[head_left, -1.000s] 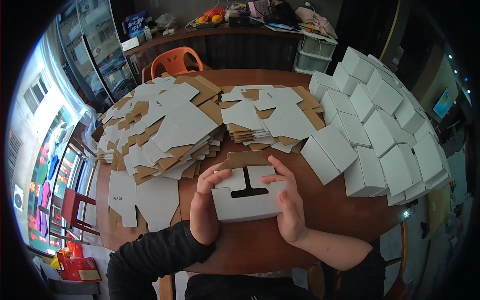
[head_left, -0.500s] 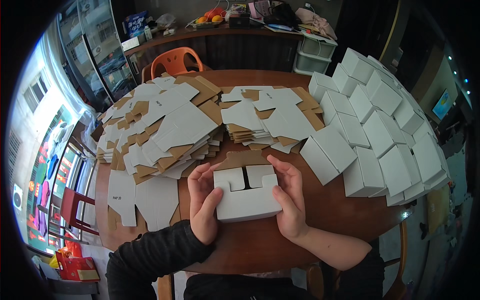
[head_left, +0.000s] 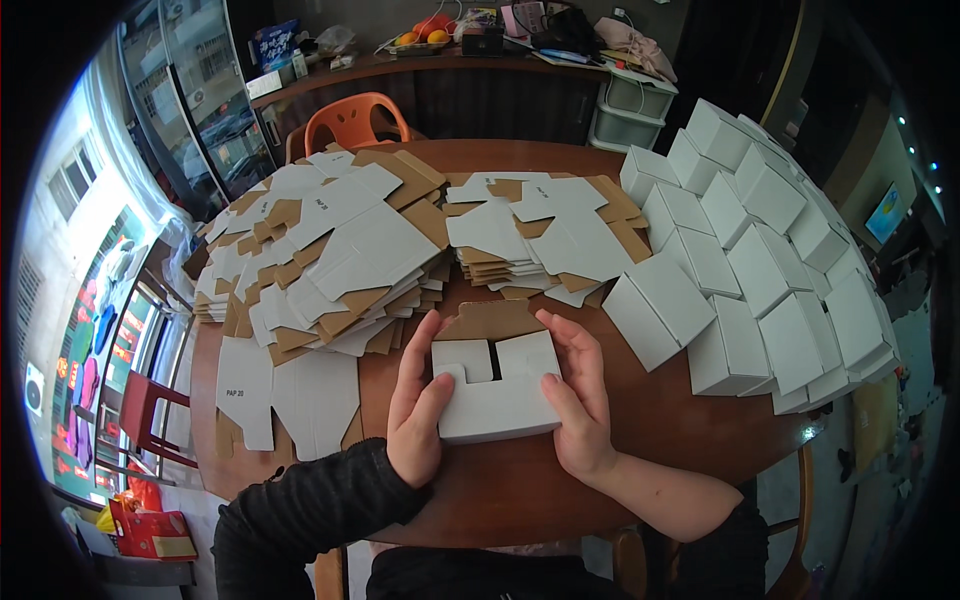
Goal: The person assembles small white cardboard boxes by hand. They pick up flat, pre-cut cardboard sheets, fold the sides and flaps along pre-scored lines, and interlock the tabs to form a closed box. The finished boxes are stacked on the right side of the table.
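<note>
One white box is at the near mid of the bench, b/w L hand & R hand. Fingers of both are clamped on its sides. Its brown flap sticks up at the far edge, w/ a dark gap b/w two white flaps. Flat cards lie L & far; more white boxes pile up R.
</note>
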`<state>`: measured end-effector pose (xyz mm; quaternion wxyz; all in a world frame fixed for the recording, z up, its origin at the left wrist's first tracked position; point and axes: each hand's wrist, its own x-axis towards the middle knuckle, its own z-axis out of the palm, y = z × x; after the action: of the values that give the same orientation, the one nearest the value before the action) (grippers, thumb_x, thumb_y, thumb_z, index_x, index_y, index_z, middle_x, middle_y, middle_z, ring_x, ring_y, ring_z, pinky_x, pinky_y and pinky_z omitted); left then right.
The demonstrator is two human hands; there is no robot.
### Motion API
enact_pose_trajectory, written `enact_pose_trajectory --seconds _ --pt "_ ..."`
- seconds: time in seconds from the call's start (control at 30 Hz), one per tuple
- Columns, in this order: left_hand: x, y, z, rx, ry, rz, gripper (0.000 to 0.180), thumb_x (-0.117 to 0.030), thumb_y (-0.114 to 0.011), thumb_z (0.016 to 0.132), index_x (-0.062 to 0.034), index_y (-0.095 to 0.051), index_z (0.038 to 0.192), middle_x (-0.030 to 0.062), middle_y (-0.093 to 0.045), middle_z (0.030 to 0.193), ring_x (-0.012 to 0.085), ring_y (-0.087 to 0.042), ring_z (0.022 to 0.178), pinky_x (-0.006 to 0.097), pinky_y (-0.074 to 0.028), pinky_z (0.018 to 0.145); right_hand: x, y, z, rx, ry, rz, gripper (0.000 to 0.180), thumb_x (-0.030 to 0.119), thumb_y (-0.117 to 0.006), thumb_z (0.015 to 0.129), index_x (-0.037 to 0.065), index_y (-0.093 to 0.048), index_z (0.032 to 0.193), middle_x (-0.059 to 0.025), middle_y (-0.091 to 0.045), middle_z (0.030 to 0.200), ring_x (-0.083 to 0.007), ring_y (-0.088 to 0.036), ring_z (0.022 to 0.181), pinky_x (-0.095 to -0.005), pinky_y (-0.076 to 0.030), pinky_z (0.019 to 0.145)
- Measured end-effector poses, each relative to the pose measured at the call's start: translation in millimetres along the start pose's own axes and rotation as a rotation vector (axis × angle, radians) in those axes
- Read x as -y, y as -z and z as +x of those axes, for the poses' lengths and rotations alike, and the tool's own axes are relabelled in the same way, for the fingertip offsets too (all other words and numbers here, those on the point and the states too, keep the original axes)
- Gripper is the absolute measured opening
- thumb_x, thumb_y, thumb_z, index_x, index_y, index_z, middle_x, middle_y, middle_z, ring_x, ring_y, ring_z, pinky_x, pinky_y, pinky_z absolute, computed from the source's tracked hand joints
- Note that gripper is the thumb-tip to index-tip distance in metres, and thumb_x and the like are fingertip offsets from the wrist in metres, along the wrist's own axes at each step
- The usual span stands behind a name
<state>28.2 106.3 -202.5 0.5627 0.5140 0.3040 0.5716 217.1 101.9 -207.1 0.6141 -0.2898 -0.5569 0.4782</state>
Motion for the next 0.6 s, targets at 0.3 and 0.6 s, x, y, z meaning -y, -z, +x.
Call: enact_pose_trajectory --seconds 0.3,0.6 --pt "-6 1 12 0.02 0.072 -0.051 0.058 -0.003 -0.039 0.096 -0.0041 -0.034 0.154 0.0114 -0.04 0.153 0.0185 -0.039 0.138 0.03 -0.026 0.116 6 0 4 0.004 -0.089 0.043 0.063 0.01 -0.047 0.096 0.001 -0.026 0.155 -0.0119 -0.03 0.16 -0.0222 -0.029 0.147 -0.0378 -0.02 0.121" --pt "2 5 14 0.053 -0.022 -0.024 0.063 -0.002 -0.04 0.097 -0.0067 -0.025 0.158 0.0114 -0.039 0.153 0.0191 -0.038 0.138 0.031 -0.024 0.117 11 11 16 0.111 -0.119 -0.002 0.073 0.008 -0.047 0.092 0.001 -0.02 0.158 -0.0124 -0.029 0.16 -0.0225 -0.028 0.148 -0.0379 -0.019 0.122"
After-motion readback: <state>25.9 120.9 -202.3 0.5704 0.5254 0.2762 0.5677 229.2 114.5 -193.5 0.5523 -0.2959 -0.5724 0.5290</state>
